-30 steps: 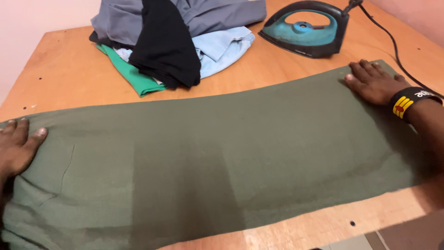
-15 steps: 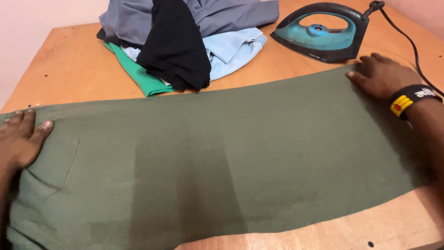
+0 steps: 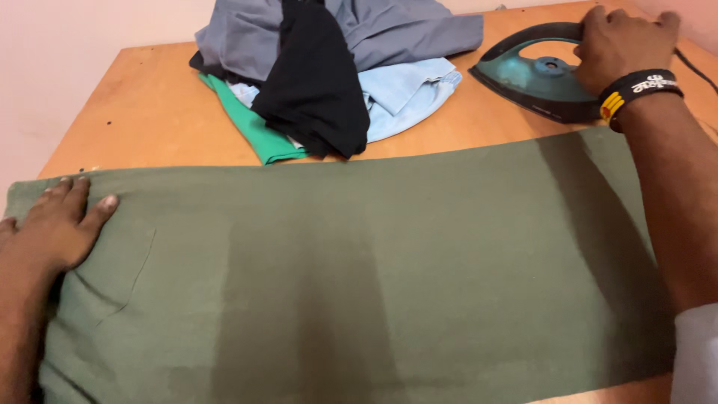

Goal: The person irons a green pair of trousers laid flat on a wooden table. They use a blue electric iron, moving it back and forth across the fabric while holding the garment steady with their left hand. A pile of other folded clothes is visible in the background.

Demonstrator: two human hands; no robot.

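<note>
An olive green garment (image 3: 389, 262) lies spread flat across the wooden table (image 3: 142, 112). My left hand (image 3: 60, 224) rests flat on its left end, fingers apart. My right hand (image 3: 621, 45), with a black and yellow wristband, is closed around the handle of a teal and black clothes iron (image 3: 535, 78) that stands on the table beyond the garment's far right corner.
A pile of clothes (image 3: 336, 67) sits at the back of the table: grey, black, light blue and bright green pieces. The iron's black cord (image 3: 695, 63) trails off at the right edge. A pale wall runs behind the table.
My right hand left the garment's right end and moved up onto the iron's handle. My left hand stayed pressed on the left end. The view shifted left.
</note>
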